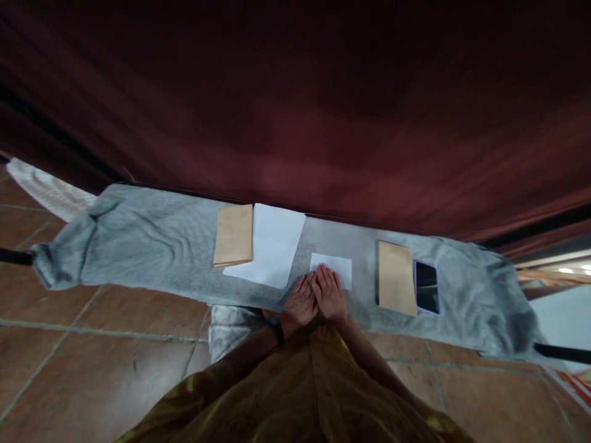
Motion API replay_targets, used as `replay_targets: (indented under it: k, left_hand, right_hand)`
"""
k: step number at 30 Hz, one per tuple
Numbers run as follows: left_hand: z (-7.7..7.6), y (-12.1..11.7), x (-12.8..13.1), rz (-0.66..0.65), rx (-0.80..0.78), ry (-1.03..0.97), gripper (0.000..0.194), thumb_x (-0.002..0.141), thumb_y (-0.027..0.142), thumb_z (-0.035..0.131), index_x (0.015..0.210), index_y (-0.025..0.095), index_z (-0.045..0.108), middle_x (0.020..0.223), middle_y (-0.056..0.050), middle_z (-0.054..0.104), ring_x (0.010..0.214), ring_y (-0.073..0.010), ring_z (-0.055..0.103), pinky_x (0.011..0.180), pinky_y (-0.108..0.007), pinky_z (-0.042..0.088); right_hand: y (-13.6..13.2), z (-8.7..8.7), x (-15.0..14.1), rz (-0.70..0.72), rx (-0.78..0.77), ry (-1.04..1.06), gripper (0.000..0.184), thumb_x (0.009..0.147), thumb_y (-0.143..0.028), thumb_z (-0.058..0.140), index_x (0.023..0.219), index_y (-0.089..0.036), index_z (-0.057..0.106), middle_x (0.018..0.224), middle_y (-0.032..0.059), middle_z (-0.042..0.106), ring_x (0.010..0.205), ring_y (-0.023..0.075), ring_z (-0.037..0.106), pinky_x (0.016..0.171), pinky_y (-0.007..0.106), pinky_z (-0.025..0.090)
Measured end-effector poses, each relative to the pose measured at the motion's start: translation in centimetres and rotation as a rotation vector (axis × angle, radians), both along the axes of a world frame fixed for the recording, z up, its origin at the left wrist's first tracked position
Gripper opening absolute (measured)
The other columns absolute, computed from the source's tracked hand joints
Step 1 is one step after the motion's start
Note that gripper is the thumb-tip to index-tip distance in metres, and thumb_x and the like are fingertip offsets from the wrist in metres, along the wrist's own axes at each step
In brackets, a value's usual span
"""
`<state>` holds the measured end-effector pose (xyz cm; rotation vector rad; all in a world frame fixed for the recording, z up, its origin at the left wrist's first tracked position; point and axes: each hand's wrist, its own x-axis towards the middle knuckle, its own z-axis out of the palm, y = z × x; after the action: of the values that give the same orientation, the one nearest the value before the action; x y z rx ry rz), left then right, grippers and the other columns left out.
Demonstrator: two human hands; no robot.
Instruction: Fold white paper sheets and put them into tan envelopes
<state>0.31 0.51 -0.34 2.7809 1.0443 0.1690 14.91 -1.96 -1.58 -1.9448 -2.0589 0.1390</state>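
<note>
A small folded-looking sheet of white paper lies on the grey cloth in front of me. My right hand rests flat on its near left part, fingers stretched out. Beside it, touching it, my left hand lies flat with a dark band on the wrist; its fingertips are by the paper's left edge. Larger white sheets lie to the left of my hands. A stack of brown envelopes partly covers them. Right of my hands is another stack of brown envelopes.
A phone with a dark screen lies right of the right-hand envelopes. The grey cloth is wrinkled at both ends of the narrow table. A dark red curtain hangs along the far edge. Tiled floor shows below.
</note>
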Motion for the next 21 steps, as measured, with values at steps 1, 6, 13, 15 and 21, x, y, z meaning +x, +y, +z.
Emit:
replay_targets:
  k: [1,6,13,15,21]
  left_hand:
    - [0.0,0.0,-0.1,0.003,0.003,-0.001,0.064,0.1,0.042,0.042,0.154,0.009,0.035,0.162,-0.016,0.033,0.153,-0.0253,0.025,0.125,-0.045,0.02]
    - [-0.2,-0.2,-0.9,-0.002,0.029,-0.024,0.063,0.102,0.045,0.038,0.155,0.011,0.034,0.162,-0.013,0.032,0.153,-0.0236,0.024,0.126,-0.044,0.02]
    - [-0.8,0.4,1.1,0.056,0.049,-0.054,0.063,0.103,0.048,0.033,0.153,0.011,0.036,0.162,-0.013,0.035,0.152,-0.0243,0.025,0.126,-0.045,0.02]
    - [-0.8,1.3,2.4,0.059,0.05,-0.062,0.062,0.104,0.047,0.031,0.153,0.01,0.035,0.162,-0.013,0.034,0.153,-0.0237,0.024,0.126,-0.043,0.02]
    - [-1.1,4.4,4.6,0.088,0.068,-0.062,0.062,0.103,0.041,0.031,0.155,0.007,0.03,0.164,-0.016,0.029,0.154,-0.0246,0.019,0.126,-0.045,0.018]
  right_hand:
    - [-0.4,-0.1,0.0,-0.004,0.009,-0.005,0.055,0.107,-0.037,0.025,0.155,-0.011,0.035,0.16,0.0141,0.038,0.15,0.0237,0.03,0.122,0.047,0.025]
    - [-2.7,-0.9,2.3,-0.04,0.12,-0.095,0.059,0.106,-0.039,0.033,0.157,-0.009,0.03,0.159,0.0174,0.037,0.149,0.0265,0.032,0.121,0.047,0.028]
    - [-4.3,-1.3,3.8,-0.07,0.181,-0.182,0.062,0.105,-0.034,0.036,0.16,-0.01,0.02,0.16,0.0173,0.035,0.148,0.0274,0.035,0.12,0.048,0.028]
    - [-4.4,-1.2,3.7,-0.059,0.187,-0.182,0.06,0.105,-0.031,0.035,0.16,-0.011,0.02,0.161,0.0166,0.035,0.149,0.0271,0.033,0.121,0.049,0.027]
    - [-4.3,-1.0,3.8,-0.032,0.172,-0.166,0.06,0.105,-0.034,0.037,0.159,-0.012,0.023,0.159,0.016,0.039,0.149,0.0278,0.032,0.121,0.049,0.026]
